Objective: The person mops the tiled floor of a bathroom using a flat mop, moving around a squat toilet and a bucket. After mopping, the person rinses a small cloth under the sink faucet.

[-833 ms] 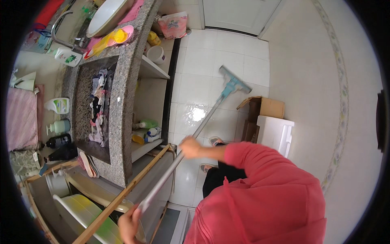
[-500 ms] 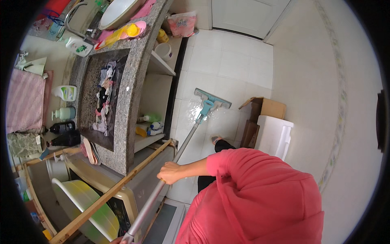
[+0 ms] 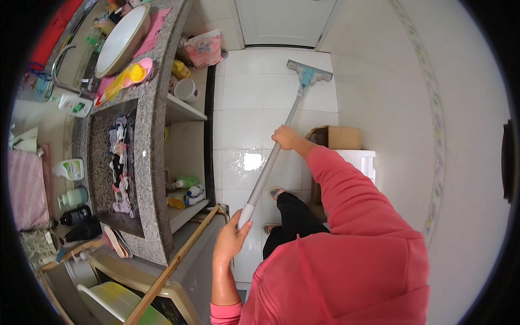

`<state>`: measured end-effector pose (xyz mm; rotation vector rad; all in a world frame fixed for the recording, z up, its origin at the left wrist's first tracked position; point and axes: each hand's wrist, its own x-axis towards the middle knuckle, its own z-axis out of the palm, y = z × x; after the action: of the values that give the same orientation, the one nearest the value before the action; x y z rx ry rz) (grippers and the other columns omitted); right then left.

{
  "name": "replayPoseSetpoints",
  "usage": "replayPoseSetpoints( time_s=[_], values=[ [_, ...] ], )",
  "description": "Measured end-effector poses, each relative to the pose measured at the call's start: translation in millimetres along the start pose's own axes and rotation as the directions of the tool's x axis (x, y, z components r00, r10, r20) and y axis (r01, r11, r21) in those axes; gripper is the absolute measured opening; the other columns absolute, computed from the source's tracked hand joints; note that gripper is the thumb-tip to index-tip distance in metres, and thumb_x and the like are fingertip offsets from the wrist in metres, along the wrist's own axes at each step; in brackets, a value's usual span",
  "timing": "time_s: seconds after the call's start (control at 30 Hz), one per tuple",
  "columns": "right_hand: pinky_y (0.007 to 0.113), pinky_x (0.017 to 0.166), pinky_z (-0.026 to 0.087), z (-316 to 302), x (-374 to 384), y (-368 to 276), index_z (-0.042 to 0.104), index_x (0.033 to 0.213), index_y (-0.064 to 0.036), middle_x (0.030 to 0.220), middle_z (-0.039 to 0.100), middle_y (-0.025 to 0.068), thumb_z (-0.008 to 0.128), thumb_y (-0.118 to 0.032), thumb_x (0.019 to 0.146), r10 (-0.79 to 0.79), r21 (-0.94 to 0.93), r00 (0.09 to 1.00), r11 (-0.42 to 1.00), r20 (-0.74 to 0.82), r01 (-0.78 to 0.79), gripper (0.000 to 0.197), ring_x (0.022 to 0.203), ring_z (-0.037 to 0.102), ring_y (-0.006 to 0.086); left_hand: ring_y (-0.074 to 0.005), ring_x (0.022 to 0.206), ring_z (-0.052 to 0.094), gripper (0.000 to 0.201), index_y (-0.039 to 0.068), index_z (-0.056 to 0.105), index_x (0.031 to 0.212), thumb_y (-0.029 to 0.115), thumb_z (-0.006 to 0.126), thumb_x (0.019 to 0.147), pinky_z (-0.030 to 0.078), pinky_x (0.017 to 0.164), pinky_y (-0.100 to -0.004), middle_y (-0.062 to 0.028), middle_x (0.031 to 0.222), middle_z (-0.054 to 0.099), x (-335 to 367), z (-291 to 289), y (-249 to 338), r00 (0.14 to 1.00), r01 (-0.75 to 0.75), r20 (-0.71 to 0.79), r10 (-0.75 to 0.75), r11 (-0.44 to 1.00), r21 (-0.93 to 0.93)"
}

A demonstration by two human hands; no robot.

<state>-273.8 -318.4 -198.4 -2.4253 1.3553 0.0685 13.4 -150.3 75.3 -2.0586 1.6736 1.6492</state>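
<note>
You have one mop (image 3: 264,176), slanting from lower centre up to its head on the tiled floor (image 3: 241,127), right of top centre. Your right hand (image 3: 286,137) has its fingers wrapped around the pole partway along; your left hand (image 3: 232,238) has its fingers clasped around the end grip. Two sandals (image 3: 277,192) show below the middle, one box (image 3: 344,138) and one white crate (image 3: 362,160) right of centre. At left, the desk (image 3: 149,162) bears one basin (image 3: 123,40); its one sink (image 3: 98,162) holds clothes (image 3: 120,162). Half a second ago the head lay mid-frame; now it is nearer the one door (image 3: 287,21), and both hands sit higher, the left fully visible.
</note>
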Motion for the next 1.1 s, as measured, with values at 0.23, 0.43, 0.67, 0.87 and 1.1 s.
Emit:
replayPoseSetpoints(
  time_s=[0.23,0.43,0.67,0.87,1.1],
  values=[
    [0.039,0.085,0.036,-34,-11,-60,0.059,0.077,-0.0117,0.084,0.058,0.0047,0.057,-0.012,0.070,0.241,0.286,0.956,0.940,-0.170,-0.187,0.007,0.092,0.053,0.0245,-0.0163,0.093,0.059,0.050,-0.003,0.055,0.115,0.024,0.071,0.077,0.045,0.083,-0.0303,-0.0177,0.102,0.064,-14,-98,45,0.998,-0.059,0.004,0.059,0.994,0.093],
    [0.040,0.080,0.034,-71,16,-103,0.061,0.079,-0.0119,0.083,0.060,0.0047,0.059,-0.015,0.070,0.381,0.403,0.915,0.864,-0.134,-0.301,0.010,0.089,0.054,0.0236,-0.0055,0.050,0.044,0.042,0.005,0.062,0.111,0.023,0.074,0.074,0.039,0.046,-0.0235,-0.0011,0.069,0.059,-17,-186,93,0.999,0.048,-0.037,-0.038,0.953,0.300],
    [0.041,0.080,0.035,-93,48,-142,0.061,0.080,-0.0120,0.086,0.060,0.0066,0.062,-0.013,0.068,0.424,0.491,0.887,0.821,-0.183,-0.291,0.013,0.092,0.053,0.0258,-0.0166,0.070,0.061,0.038,0.004,0.064,0.105,0.015,0.074,0.070,0.047,0.072,-0.0295,-0.0136,0.080,0.066,-39,-220,108,0.962,-0.056,-0.192,0.195,0.827,0.559],
    [0.042,0.080,0.036,-123,55,-238,0.059,0.084,-0.0087,0.086,0.059,0.0090,0.061,-0.010,0.068,0.197,0.608,0.949,0.794,-0.248,-0.006,0.016,0.091,0.052,0.0279,-0.0112,0.062,0.058,0.038,-0.001,0.064,0.101,0.007,0.073,0.065,0.047,0.060,-0.0292,-0.0159,0.073,0.064,-147,-236,115,0.919,0.227,-0.395,-0.001,0.820,0.526],
    [0.045,0.064,0.042,-98,-4,-368,0.054,0.076,-0.0072,0.071,0.059,0.0112,0.059,-0.012,0.068,-0.313,0.656,0.933,0.669,-0.180,0.351,0.011,0.072,0.058,0.0327,-0.0104,0.063,0.056,0.038,-0.005,0.065,0.094,0.010,0.076,0.061,0.047,0.061,-0.0278,-0.0089,0.066,0.063,-300,-217,26,0.848,0.405,-0.490,-0.203,0.845,0.351]
  ],
)
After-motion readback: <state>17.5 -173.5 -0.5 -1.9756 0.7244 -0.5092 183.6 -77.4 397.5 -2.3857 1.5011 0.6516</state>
